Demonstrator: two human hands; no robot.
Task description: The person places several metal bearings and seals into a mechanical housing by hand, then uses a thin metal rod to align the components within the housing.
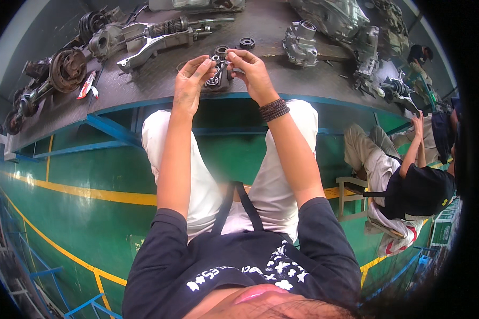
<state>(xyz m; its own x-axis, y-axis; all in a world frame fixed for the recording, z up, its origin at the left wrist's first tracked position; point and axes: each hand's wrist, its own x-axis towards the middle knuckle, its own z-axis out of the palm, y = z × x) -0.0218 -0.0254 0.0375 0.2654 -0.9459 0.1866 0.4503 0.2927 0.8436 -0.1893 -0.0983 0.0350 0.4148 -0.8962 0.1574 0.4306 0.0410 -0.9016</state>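
Above the workbench, both my hands are raised close together with the fingertips facing each other. My left hand (192,82) is closed in a pinch at a small shiny metal ring (216,58). My right hand (252,74) pinches with thumb and forefinger just to the right of it; what lies between those fingertips is too small to make out. Below and between the hands sits a small dark metal assembly (218,85) with bright round parts, partly covered by my fingers. Just beyond them lie a ring-shaped bearing (222,50) and a dark toothed ring (247,43).
On the dark bench (159,80), a long gearbox shaft assembly (159,37) and a rusty brake drum (67,69) lie left, near a red-and-white packet (88,85). Metal housings (300,45) stand right. A blue rail (127,109) edges the bench. A seated person (418,186) works at right.
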